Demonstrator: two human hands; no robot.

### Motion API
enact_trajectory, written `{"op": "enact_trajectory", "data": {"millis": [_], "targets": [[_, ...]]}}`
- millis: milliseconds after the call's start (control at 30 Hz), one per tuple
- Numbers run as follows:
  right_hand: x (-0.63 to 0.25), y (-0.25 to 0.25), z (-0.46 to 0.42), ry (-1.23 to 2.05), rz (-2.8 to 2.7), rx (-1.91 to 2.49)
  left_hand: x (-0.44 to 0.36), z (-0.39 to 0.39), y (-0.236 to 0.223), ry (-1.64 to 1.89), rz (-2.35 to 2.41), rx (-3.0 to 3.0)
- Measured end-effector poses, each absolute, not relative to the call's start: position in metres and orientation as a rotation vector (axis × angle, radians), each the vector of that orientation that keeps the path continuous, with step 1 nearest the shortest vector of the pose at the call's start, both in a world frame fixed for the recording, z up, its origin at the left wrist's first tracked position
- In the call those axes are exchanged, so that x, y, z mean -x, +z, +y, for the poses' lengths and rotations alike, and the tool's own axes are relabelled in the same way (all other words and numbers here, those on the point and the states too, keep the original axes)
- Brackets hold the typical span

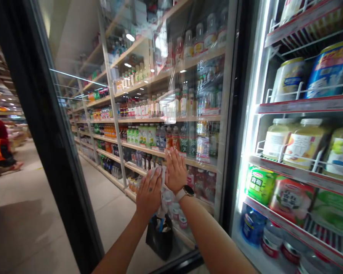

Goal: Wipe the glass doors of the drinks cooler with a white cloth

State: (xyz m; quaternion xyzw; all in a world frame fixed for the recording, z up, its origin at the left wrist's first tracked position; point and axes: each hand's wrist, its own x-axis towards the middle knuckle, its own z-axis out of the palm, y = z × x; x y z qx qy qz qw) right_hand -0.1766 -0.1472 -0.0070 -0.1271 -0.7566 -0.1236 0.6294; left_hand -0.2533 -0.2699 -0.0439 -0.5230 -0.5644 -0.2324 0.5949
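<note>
Under the left hand (149, 193), flat and uncurled, there's a white cloth (162, 198) pinned to the glass door (148, 114), presumably against slipping; just beside that grip, right hand (175, 171) open, maybe bracing!

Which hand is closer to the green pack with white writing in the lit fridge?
Right. The right hand is left of the green pack, apart from it; the left hand is farther left, beyond the right hand.

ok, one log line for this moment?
left hand: open, over crumpled white cloth | right hand: open, beside cloth | both at: black-framed clear glass door | nearby: white wire shelves
</note>
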Motion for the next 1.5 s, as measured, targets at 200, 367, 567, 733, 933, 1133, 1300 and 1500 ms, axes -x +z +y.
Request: {"op": "enact_trajectory", "data": {"millis": [200, 367, 567, 733, 933, 1133, 1300, 1500], "targets": [[0.175, -0.005, -0.149, -0.291, -1.708, 0.283, 0.26, -0.286, -0.06, -0.467, -1.308, 1.283], [0.175, -0.005, -0.15, -0.282, -1.742, 0.288, 0.259, -0.271, 0.037, -0.589, -1.355, 1.175], [0.174, -0.007, -0.148, -0.274, -1.753, 0.294, 0.252, -0.25, 0.069, -0.712, -1.35, 1.099], [0.173, -0.004, -0.15, -0.26, -1.747, 0.305, 0.249, -0.252, 0.009, -0.627, -1.298, 1.181], [0.172, -0.004, -0.149, -0.275, -1.745, 0.288, 0.253, -0.278, -0.059, -0.483, -1.281, 1.272], [0.175, -0.004, -0.15, -0.281, -1.725, 0.291, 0.263, -0.286, -0.015, -0.392, -1.257, 1.342], [0.176, -0.004, -0.15, -0.28, -1.725, 0.288, 0.262, -0.269, 0.06, -0.519, -1.306, 1.164], [0.175, -0.004, -0.151, -0.266, -1.715, 0.266, 0.261, -0.259, 0.058, -0.56, -1.23, 1.144]]}}
